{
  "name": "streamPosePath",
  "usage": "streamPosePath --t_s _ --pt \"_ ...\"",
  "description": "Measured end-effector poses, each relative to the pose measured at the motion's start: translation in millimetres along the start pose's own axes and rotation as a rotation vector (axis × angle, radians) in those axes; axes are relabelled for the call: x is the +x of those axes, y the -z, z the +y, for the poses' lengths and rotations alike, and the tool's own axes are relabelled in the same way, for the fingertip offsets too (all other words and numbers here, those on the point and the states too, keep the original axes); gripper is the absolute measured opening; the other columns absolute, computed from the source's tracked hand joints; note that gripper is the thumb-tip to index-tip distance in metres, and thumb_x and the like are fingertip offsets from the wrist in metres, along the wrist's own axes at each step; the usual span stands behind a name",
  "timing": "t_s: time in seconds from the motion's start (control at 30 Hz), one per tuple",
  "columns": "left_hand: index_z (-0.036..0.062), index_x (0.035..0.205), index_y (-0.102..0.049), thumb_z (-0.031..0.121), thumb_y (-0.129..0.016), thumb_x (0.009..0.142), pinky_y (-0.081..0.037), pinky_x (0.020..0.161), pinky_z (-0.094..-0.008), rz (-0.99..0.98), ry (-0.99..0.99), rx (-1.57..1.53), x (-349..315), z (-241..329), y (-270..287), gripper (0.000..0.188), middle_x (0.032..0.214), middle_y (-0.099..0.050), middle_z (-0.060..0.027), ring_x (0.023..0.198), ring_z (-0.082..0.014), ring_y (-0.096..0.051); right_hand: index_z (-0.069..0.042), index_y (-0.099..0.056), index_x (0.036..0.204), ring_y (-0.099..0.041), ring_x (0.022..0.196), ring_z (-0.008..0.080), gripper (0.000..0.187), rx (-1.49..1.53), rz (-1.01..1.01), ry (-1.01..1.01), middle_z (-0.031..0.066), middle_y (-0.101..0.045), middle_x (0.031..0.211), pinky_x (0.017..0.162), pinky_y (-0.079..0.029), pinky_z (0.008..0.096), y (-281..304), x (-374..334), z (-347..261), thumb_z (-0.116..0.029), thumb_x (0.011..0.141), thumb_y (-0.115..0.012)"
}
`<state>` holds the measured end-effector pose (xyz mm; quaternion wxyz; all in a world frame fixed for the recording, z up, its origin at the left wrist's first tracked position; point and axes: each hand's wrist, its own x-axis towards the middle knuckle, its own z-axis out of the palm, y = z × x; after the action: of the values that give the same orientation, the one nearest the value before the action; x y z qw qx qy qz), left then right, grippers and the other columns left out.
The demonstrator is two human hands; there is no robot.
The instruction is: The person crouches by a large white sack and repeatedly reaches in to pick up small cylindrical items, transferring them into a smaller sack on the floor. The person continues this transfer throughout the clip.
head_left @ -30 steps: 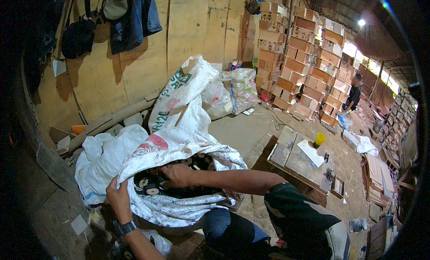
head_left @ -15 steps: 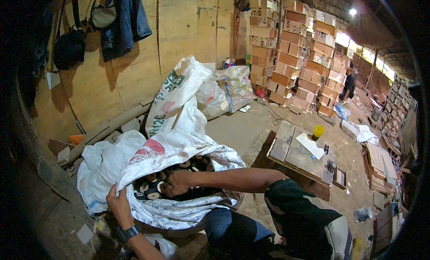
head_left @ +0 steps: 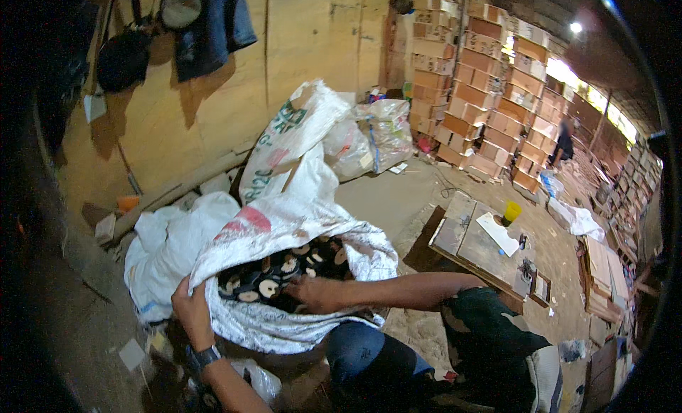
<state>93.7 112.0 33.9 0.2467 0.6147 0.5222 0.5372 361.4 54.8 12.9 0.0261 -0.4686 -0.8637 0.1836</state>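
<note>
A white woven sack [head_left: 284, 335] lies with its mouth spread wide, showing many small round pieces [head_left: 268, 288], pale-faced with black sides, some with a hole or notch. My left hand [head_left: 190, 306] grips the sack's rim at its left edge, fingers folded over the cloth. Inside the mouth, my right hand [head_left: 316, 293] is among the round pieces, its fingers curled downward. The fingertips are hidden by the pieces, so what they hold cannot be made out.
Other white sacks [head_left: 170, 249] and clear bags [head_left: 387, 139] stand behind. A low board table [head_left: 465, 232] with a yellow cup [head_left: 511, 213] is to the right. Tall stacks of wooden boxes [head_left: 469, 93] rise beyond, near another person [head_left: 563, 143]. Clothes and bags hang on the wall.
My right hand has shifted right within the sack's mouth, and more round pieces show. The left hand still holds the rim. The whole view has turned slightly.
</note>
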Motion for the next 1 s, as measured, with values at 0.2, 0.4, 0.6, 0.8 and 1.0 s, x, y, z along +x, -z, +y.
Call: streamPosePath --t_s 0.2,0.4,0.6,0.8,1.0 --pt "-0.0039 0.106 -0.069 0.018 -0.066 0.088 -0.05 0.078 -0.0355 0.02 0.012 0.095 -5.2 -10.6 -7.3 0.029 0.094 -0.072 -0.0207 0.084 -0.0224 -0.066 -0.007 -0.053 0.13 -0.045 0.127 0.0388 0.069 0.131 0.56 0.236 0.0198 -0.042 0.137 0.105 -0.042 0.0433 18.9 -39.7 -16.3 -0.017 0.07 -0.085" --pt "-0.0042 0.106 -0.07 0.016 -0.069 0.086 -0.051 0.077 -0.0317 0.036 0.067 -0.041 -8.3 -2.2 -12.2 0.028 0.094 -0.074 -0.014 0.083 -0.0172 -0.066 -0.009 -0.047 0.136 -0.047 0.123 0.0383 0.085 0.167 0.711 0.4 0.0176 -0.046 0.133 0.103 -0.043 0.0432 33.0 -42.2 -44.2 -0.01 0.06 -0.086" --pt "-0.0011 0.102 -0.072 0.024 -0.071 0.083 -0.052 0.072 -0.0349 0.054 0.028 -0.028 -11.7 2.9 -11.6 0.031 0.087 -0.073 -0.0163 0.077 -0.0225 -0.068 -0.007 -0.056 0.127 -0.051 0.121 0.0357 0.077 0.082 0.797 0.412 0.0177 -0.05 0.13 0.099 -0.045 0.0423 38.5 -31.3 -68.6 -0.021 0.059 -0.089" --pt "0.0051 0.101 -0.073 0.021 -0.069 0.084 -0.054 0.078 -0.0411 -0.001 -0.214 0.126 -16.6 -18.4 -25.4 0.024 0.095 -0.071 -0.0207 0.087 -0.0335 -0.069 -0.003 -0.059 0.12 -0.061 0.109 0.0303 0.066 0.299 0.548 0.573 0.0174 -0.063 0.113 0.093 -0.049 0.0397 44.0 7.1 -144.4 -0.028 0.067 -0.088" --pt "0.0032 0.098 -0.072 0.022 -0.073 0.08 -0.053 0.071 -0.0405 0.243 -0.005 -0.057 -15.0 -10.4 -68.8 0.027 0.088 -0.071 -0.0209 0.08 -0.0333 -0.07 0.001 -0.055 0.125 -0.061 0.107 0.0394 0.065 0.191 0.257 0.593 0.0227 -0.061 0.117 0.094 -0.048 0.0424 20.2 46.1 -216.9 -0.036 0.077 -0.08"
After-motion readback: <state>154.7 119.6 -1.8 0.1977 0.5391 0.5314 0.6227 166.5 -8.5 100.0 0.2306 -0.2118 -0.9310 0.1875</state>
